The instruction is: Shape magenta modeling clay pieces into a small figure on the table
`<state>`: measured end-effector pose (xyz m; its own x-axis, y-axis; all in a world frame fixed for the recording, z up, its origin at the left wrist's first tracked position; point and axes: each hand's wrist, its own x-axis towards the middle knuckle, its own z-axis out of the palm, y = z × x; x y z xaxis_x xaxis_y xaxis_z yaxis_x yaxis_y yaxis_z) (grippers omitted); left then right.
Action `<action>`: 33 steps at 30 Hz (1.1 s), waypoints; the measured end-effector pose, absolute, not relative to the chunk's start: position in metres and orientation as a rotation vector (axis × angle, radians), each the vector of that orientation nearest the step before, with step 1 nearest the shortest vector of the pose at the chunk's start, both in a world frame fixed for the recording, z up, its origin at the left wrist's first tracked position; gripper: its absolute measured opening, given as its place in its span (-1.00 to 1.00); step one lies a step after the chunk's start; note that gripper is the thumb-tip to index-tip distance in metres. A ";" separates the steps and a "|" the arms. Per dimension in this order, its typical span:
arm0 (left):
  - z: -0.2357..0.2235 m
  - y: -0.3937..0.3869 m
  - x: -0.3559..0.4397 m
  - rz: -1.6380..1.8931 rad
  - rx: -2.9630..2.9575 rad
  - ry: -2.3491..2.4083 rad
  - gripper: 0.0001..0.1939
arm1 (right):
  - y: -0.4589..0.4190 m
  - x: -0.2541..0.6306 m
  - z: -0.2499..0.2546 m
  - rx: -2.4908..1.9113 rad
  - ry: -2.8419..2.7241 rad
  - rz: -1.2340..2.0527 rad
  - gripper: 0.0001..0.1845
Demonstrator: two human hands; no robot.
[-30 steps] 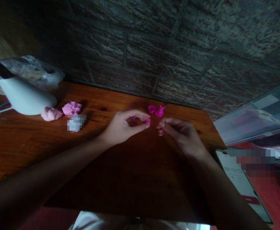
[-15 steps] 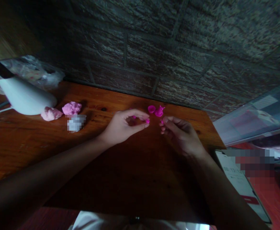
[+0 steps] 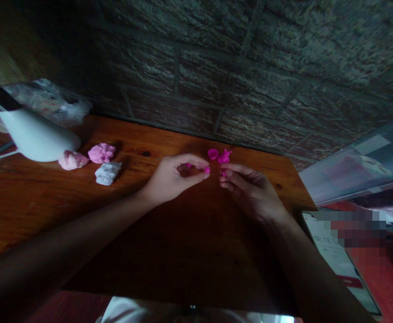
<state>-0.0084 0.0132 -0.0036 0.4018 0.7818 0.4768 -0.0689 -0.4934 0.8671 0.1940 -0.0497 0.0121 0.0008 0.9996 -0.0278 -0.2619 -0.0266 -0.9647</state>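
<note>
Between the thumb and forefinger of my left hand (image 3: pixel 174 177) is a tiny bright pink rolled piece of modelling clay (image 3: pixel 207 170). My right hand (image 3: pixel 250 186) pinches another small pink bit of clay (image 3: pixel 224 174) at its fingertips, a short gap away from the left one. Beyond the hands, a flat pink clay disc (image 3: pixel 213 154) lies on the wooden table beside a small pink clay figure (image 3: pixel 224 156) with thin parts sticking up. Another pink piece (image 3: pixel 188 165) shows partly behind my left hand.
At the left, pale pink (image 3: pixel 72 160), pink (image 3: pixel 102 153) and white clay lumps (image 3: pixel 108 173) lie near a white rounded object (image 3: pixel 41 134) and crumpled clear plastic (image 3: pixel 62 103). A brick-patterned wall (image 3: pixel 196 67) borders the table's back. A phone or tablet (image 3: pixel 340 264) lies at right.
My right hand has shifted slightly left, bringing its pink bit closer to my left hand, and its fingers have repositioned. My left hand has hardly moved.
</note>
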 end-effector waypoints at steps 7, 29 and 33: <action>-0.004 0.014 -0.009 1.207 1.783 0.624 -0.83 | -0.050 0.198 0.011 -1.024 -1.018 1.385 -0.71; -0.004 0.013 -0.009 1.212 1.758 0.612 -0.83 | -0.050 0.191 0.014 -1.052 -0.983 1.306 -0.73; -0.003 0.012 -0.008 1.195 1.715 0.604 -0.84 | -0.050 0.188 0.012 -1.073 -0.992 1.267 -0.76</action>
